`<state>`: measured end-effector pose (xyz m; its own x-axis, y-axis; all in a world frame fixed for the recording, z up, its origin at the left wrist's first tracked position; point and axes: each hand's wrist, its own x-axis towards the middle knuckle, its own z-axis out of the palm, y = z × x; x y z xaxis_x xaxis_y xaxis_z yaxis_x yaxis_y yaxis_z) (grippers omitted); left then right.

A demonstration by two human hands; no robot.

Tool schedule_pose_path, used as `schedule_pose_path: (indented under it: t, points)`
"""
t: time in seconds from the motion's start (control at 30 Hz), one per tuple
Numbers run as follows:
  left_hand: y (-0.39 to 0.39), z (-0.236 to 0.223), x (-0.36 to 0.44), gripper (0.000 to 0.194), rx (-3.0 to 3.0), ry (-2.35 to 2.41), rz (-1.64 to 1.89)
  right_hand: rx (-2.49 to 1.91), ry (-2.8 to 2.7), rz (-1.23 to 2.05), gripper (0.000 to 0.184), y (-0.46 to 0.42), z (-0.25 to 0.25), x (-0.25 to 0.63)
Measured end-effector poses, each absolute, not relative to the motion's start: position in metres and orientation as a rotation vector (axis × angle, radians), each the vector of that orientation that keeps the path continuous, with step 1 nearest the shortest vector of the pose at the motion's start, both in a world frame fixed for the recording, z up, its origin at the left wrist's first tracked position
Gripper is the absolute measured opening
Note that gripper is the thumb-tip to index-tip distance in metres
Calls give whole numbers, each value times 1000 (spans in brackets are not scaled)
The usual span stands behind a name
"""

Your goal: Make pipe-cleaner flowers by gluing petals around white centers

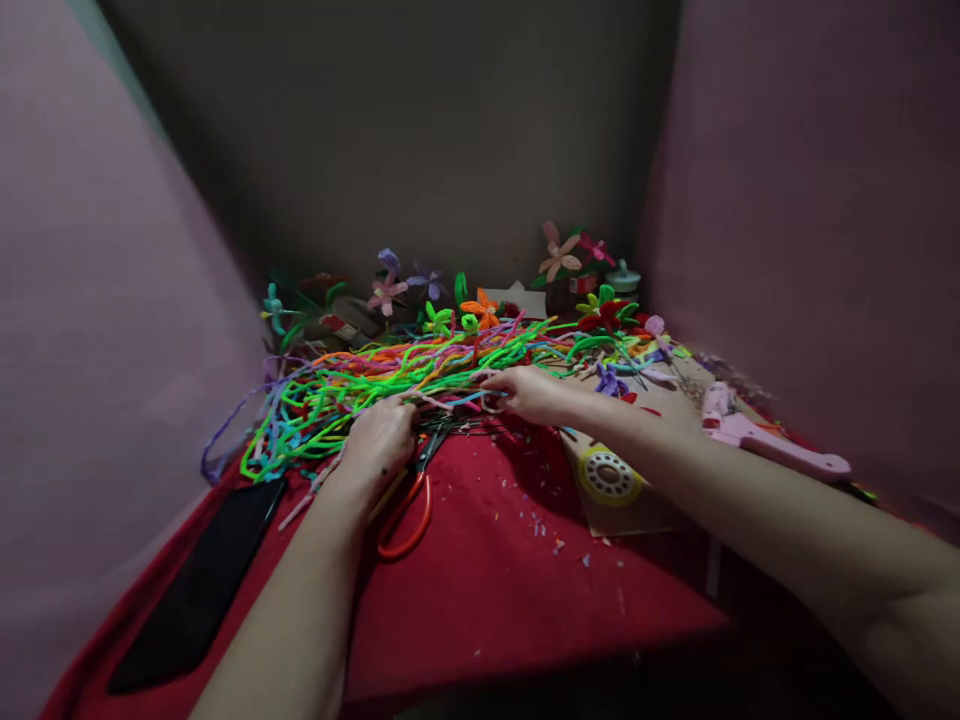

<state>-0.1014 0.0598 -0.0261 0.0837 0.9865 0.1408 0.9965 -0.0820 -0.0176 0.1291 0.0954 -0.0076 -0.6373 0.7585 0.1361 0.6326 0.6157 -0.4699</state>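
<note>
A pale pink pipe cleaner (435, 402) stretches between my two hands at the front of the pile. My left hand (381, 445) is closed on it, and a pale pink end sticks out below this hand at the lower left. With thumb and fingers pinched, my right hand (529, 395) grips the other side, where a small loop shows. Behind both hands spreads a heap of green, orange, pink and blue pipe cleaners (345, 385). Scissors with orange handles (405, 548) lie just right of my left wrist, their blades pointing away.
A black flat case or phone (199, 590) lies at left on the red cloth (480, 620). At right are a cardboard sheet (600, 515) with a yellow ring-shaped piece (609, 476), and a pink glue gun (772, 445). Pipe-cleaner flowers (559, 252) stand at the back between the walls.
</note>
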Motion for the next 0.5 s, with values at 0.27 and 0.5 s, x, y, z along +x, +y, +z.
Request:
schedule_pose_path:
  t: [0.27, 0.5]
  points:
    - [64, -29, -110, 28, -2275, -2068, -234, -1190, -2529, 499, 26, 99, -11, 123]
    - [70, -39, -103, 40, -2281, -2036, -424, -1117, -2410, 372, 33, 81, -1, 100]
